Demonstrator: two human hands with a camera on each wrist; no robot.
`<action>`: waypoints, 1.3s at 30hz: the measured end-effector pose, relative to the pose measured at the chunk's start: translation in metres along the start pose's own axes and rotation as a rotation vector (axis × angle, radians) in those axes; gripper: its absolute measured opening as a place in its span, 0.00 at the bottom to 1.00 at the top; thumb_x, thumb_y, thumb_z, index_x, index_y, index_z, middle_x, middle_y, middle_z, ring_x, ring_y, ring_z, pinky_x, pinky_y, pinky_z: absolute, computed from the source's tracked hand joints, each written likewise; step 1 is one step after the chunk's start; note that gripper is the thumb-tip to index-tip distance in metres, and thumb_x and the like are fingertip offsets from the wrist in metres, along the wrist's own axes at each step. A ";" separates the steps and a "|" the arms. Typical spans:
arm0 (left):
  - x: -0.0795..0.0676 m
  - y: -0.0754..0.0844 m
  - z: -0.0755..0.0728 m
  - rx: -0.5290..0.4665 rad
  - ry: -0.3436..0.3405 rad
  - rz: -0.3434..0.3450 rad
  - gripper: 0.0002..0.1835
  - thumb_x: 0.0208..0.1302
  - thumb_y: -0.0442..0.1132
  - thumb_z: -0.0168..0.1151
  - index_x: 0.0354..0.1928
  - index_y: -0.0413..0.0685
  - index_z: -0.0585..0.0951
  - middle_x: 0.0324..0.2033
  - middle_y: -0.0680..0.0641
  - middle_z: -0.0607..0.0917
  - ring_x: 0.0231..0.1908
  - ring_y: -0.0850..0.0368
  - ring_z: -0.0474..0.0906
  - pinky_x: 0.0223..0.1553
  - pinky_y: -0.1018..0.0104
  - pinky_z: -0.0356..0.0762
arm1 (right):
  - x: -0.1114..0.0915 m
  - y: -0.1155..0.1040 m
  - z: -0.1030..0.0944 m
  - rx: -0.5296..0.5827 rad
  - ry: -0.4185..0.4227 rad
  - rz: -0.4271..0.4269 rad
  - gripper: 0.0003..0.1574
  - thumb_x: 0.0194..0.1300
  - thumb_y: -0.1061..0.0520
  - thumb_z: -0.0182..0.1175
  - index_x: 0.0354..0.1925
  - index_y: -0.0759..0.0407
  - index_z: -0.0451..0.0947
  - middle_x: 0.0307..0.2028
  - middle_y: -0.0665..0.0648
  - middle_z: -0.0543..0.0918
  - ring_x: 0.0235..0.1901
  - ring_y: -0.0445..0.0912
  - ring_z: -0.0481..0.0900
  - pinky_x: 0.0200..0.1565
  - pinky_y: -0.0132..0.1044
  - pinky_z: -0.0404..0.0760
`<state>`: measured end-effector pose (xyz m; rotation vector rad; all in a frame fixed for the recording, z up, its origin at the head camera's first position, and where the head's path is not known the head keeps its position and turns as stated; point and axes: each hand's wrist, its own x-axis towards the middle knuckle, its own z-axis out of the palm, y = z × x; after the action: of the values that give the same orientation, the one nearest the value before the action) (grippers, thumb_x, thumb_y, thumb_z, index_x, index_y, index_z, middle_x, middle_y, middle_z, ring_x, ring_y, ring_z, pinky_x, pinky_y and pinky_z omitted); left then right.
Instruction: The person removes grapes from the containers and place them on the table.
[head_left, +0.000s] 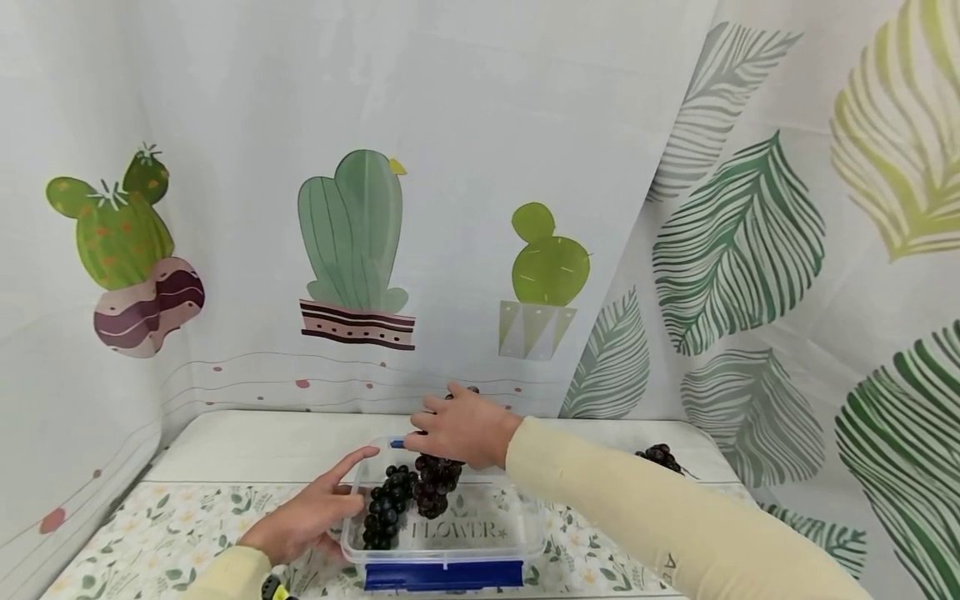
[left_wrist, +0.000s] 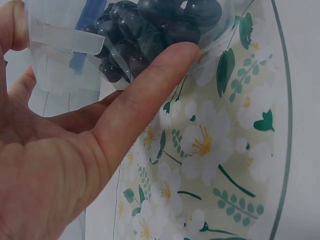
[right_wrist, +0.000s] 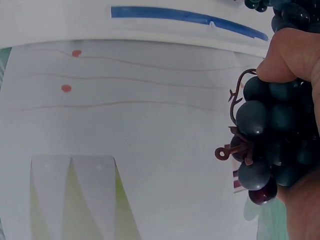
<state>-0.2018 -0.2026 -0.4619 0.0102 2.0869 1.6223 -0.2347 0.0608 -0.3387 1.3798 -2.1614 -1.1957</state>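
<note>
A clear plastic food box [head_left: 525, 533] with blue clips sits on the table in the head view. One bunch of dark grapes [head_left: 385, 510] lies in its left part. My right hand [head_left: 461, 427] grips a second bunch of dark grapes [head_left: 437, 485] over the box, its lower end hanging beside the first. In the right wrist view, brown stems [right_wrist: 240, 135] stick out from this held bunch [right_wrist: 272, 120]. At the box's left end, my left hand [head_left: 311, 508] touches the wall with extended fingers; the left wrist view shows grapes [left_wrist: 135, 40] behind that wall.
Another bunch of dark grapes [head_left: 660, 457] lies at the right rear, partly hidden by my right sleeve [head_left: 637, 500]. A flower-patterned cloth [head_left: 187, 521] covers the table. Behind it hangs a curtain [head_left: 465, 167] printed with cacti and leaves.
</note>
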 end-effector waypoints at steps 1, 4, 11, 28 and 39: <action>0.000 0.000 0.000 -0.002 0.002 -0.002 0.46 0.67 0.36 0.56 0.83 0.71 0.52 0.55 0.32 0.73 0.26 0.56 0.63 0.27 0.48 0.87 | 0.000 0.002 -0.001 -0.002 -0.002 -0.002 0.32 0.68 0.40 0.67 0.63 0.35 0.62 0.62 0.40 0.73 0.61 0.42 0.73 0.58 0.43 0.81; -0.001 0.001 0.000 -0.006 0.005 -0.003 0.46 0.66 0.35 0.56 0.83 0.71 0.52 0.61 0.28 0.70 0.28 0.54 0.66 0.27 0.47 0.88 | -0.002 0.006 -0.004 -0.016 -0.001 -0.003 0.34 0.67 0.40 0.69 0.63 0.36 0.62 0.62 0.40 0.72 0.60 0.42 0.73 0.58 0.43 0.81; -0.001 0.001 0.001 -0.017 -0.007 -0.001 0.46 0.67 0.35 0.56 0.83 0.70 0.52 0.58 0.32 0.72 0.33 0.52 0.69 0.28 0.47 0.88 | -0.004 0.013 -0.009 -0.025 -0.004 -0.003 0.36 0.67 0.39 0.68 0.65 0.35 0.61 0.63 0.41 0.72 0.62 0.42 0.73 0.61 0.45 0.81; 0.003 0.000 0.002 -0.011 -0.012 0.002 0.46 0.67 0.35 0.56 0.83 0.70 0.51 0.48 0.38 0.74 0.37 0.51 0.72 0.27 0.49 0.87 | -0.019 0.034 -0.023 -0.064 0.058 0.006 0.24 0.73 0.44 0.63 0.62 0.37 0.65 0.59 0.42 0.75 0.58 0.43 0.75 0.57 0.44 0.81; 0.002 0.000 0.003 0.006 0.008 -0.002 0.47 0.65 0.34 0.55 0.83 0.69 0.51 0.50 0.36 0.75 0.35 0.51 0.71 0.28 0.47 0.87 | -0.028 0.048 -0.032 -0.082 0.083 0.016 0.27 0.71 0.46 0.65 0.62 0.38 0.66 0.59 0.43 0.76 0.56 0.44 0.75 0.54 0.44 0.80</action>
<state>-0.2021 -0.1995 -0.4632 0.0036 2.0965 1.6177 -0.2294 0.0789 -0.2769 1.3507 -2.0405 -1.1854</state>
